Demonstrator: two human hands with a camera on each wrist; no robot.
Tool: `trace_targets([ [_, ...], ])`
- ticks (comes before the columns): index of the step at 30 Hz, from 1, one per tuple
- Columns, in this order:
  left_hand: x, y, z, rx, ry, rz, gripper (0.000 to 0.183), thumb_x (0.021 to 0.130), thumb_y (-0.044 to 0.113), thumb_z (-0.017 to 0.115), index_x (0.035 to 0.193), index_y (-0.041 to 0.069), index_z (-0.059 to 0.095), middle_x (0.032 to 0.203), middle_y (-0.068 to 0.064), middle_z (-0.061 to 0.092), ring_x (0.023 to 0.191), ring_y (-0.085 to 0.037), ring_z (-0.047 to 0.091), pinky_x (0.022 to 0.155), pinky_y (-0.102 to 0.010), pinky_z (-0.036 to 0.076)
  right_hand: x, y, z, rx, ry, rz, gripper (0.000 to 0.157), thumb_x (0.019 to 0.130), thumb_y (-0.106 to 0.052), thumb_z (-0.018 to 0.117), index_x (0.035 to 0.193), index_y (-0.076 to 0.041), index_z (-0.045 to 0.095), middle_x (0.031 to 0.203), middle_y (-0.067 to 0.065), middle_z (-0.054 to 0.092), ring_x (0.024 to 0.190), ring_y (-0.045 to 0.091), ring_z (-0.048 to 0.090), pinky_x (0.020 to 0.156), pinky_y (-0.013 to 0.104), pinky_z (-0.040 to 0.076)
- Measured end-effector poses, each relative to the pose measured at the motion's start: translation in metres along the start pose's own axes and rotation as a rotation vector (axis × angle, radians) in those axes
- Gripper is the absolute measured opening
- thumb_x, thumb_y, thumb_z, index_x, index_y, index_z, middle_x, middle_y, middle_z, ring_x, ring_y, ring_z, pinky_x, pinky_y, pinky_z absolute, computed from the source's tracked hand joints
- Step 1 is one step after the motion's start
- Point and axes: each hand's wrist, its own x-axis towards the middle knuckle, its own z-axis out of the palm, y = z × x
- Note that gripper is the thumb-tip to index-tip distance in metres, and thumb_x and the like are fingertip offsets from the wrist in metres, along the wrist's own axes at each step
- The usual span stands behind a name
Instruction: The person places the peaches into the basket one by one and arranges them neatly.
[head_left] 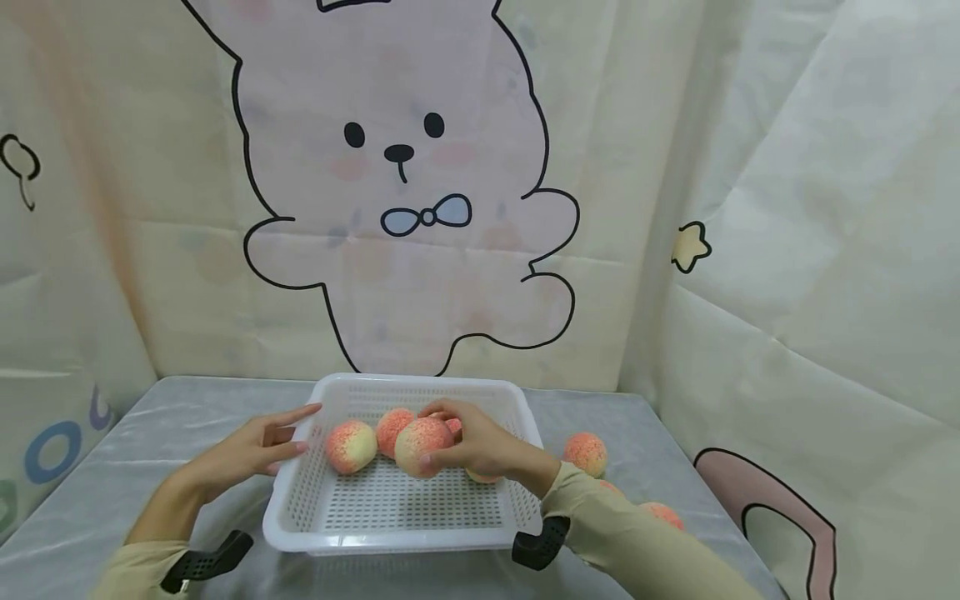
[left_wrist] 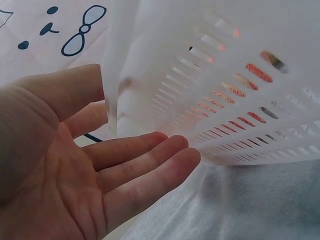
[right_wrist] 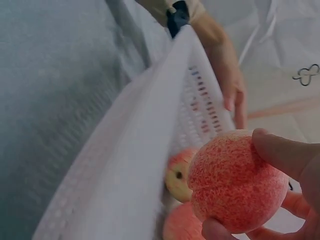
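A red-and-cream peach [head_left: 423, 447] is held in my right hand [head_left: 480, 442], above the white plastic basket [head_left: 408, 542]. The right wrist view shows the held peach [right_wrist: 237, 182] between thumb and fingers. My left hand [head_left: 243, 454] is at the basket's left side, its fingertips at the rim. Seen from the left wrist, the left hand [left_wrist: 135, 175] has several fingers extended along the outside of the slotted wall [left_wrist: 225, 100]. Inside the basket lie a left peach [head_left: 351, 447] and a middle peach [head_left: 393, 429]. Others are partly hidden behind my right hand.
Right of the basket, a peach [head_left: 586, 454] rests on the grey cloth-covered table [head_left: 202, 417]; more peaches [head_left: 662, 514] are partly covered by my right sleeve. A printed curtain [head_left: 405, 292] with a bear hangs behind the table, and fabric walls flank both sides.
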Motion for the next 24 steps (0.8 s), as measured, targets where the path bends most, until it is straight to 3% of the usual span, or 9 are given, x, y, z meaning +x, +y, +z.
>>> trace_targets([
  [5,0.0,0.0,-0.001,-0.024,-0.017,0.031,0.074,0.101,0.028,0.061,0.161,0.008,0.023,0.155,-0.035,0.037,0.125,-0.034,0.06,0.087,-0.051,0.058,0.017,-0.005,0.028,0.037,-0.043,0.068,0.049,0.083,-0.016,0.083,0.127,-0.019,0.06,0.134,0.008,0.059,0.104,0.017,0.06,0.082,0.032,0.054],
  [12,-0.002,-0.001,-0.001,-0.037,-0.04,0.069,0.074,0.102,0.026,0.06,0.161,0.006,0.02,0.151,-0.036,0.043,0.123,-0.033,0.061,0.085,-0.046,0.059,0.039,-0.006,0.06,0.071,-0.108,0.168,0.04,0.085,-0.015,0.082,0.116,-0.019,0.057,0.121,0.004,0.06,0.09,0.015,0.061,0.069,0.037,0.06],
  [19,-0.001,0.0,-0.001,-0.034,-0.032,0.059,0.074,0.102,0.027,0.06,0.161,0.006,0.021,0.148,-0.034,0.048,0.119,-0.03,0.063,0.084,-0.046,0.059,0.054,-0.009,0.078,0.025,-0.117,0.242,0.037,0.085,-0.015,0.081,0.111,-0.014,0.056,0.106,0.002,0.056,0.082,0.015,0.062,0.068,0.036,0.061],
  [24,-0.001,0.0,-0.002,-0.055,-0.041,0.076,0.073,0.103,0.025,0.059,0.161,0.005,0.02,0.146,-0.034,0.049,0.116,-0.027,0.065,0.083,-0.044,0.059,0.059,-0.013,0.087,0.028,-0.132,0.285,0.036,0.086,-0.016,0.081,0.108,-0.012,0.053,0.107,0.004,0.058,0.08,0.017,0.063,0.069,0.038,0.062],
])
